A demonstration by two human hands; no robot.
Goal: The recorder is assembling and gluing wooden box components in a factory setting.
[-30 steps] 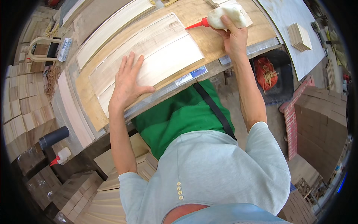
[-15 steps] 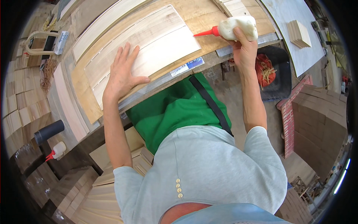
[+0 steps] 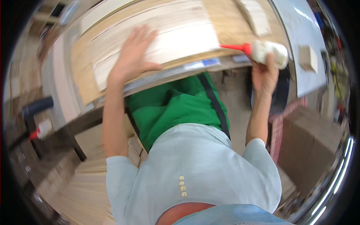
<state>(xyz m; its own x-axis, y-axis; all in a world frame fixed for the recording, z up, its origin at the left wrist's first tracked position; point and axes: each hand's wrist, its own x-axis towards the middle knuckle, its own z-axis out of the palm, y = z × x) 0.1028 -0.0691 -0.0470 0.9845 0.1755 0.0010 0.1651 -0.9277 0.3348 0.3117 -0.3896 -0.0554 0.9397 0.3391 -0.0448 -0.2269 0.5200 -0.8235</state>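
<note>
A pale wooden panel (image 3: 180,39) of several boards lies on a larger plywood sheet (image 3: 225,22) on the workbench. My left hand (image 3: 133,54) rests on the panel near its front edge, fingers spread, holding nothing. My right hand (image 3: 265,71) is closed around a white glue bottle (image 3: 272,52), held on its side. Its long red nozzle (image 3: 236,47) points left, and the tip is at the panel's right edge; whether it touches I cannot tell. Motion blurs the picture somewhat.
Wood blocks (image 3: 257,17) sit at the bench's back right, and a small stack of pieces (image 3: 308,58) on a grey board (image 3: 300,22). A second glue bottle (image 3: 43,129) and a dark cylinder (image 3: 37,107) are at the left. A cardboard box (image 3: 309,142) stands at the right.
The whole view has shifted. My right hand and the glue bottle have moved toward me along the panel's right edge, to its near corner. My left hand stays spread on the panel.
</note>
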